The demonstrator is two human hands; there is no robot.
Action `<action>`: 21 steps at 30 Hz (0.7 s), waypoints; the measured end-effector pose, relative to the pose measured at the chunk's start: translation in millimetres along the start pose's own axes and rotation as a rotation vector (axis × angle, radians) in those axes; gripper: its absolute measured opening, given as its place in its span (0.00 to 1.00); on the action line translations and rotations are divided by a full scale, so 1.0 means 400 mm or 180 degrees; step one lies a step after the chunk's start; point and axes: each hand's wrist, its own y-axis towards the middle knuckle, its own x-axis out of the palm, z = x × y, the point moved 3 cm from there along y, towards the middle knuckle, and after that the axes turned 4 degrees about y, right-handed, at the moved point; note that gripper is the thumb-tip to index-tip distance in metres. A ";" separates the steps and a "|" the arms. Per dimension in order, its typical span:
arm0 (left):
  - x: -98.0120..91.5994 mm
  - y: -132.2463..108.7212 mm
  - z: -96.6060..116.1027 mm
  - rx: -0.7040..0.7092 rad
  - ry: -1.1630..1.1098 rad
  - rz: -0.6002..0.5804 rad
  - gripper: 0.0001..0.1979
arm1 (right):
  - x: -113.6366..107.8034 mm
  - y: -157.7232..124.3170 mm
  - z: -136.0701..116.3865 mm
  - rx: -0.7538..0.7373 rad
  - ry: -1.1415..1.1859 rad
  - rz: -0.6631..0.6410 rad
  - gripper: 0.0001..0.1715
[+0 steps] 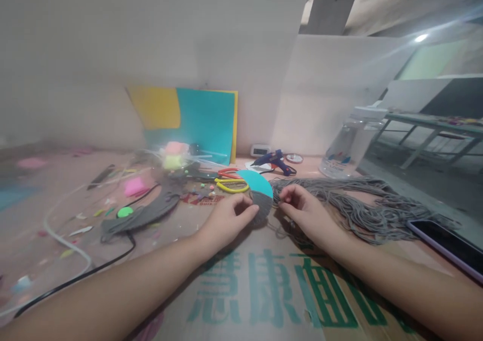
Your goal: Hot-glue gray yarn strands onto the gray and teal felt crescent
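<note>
A round foam disc point(261, 182) stands tilted over the cardboard in the middle of the head view. Its upper part is bare turquoise; rows of grey cord cover the lower part. My left hand point(234, 214) pinches the disc at its lower left edge between thumb and fingers. Just right of the disc, my right hand point(298, 206) is closed in a pinch at thin grey cord, though the strand between the fingertips is hard to see. Loose loops hang below it, and a large heap of grey cord point(362, 205) lies behind and to the right.
Yellow-handled scissors point(232, 185) lie behind the disc, near a blue glue gun point(277, 161). A clear plastic jug point(345, 145) stands at right, a phone point(449, 245) nearer. Turquoise and yellow sheets point(206, 122) lean on the wall. A grey crescent piece point(145, 215) and scraps lie left.
</note>
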 end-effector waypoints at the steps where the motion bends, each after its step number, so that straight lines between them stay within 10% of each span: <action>1: 0.000 0.000 0.000 0.0001 0.0006 0.0000 0.11 | 0.001 -0.001 -0.001 0.0010 -0.0017 -0.0018 0.08; 21: 0.005 0.002 -0.001 0.0056 -0.0102 0.0014 0.10 | 0.019 -0.015 -0.020 0.0469 0.0444 -0.0176 0.19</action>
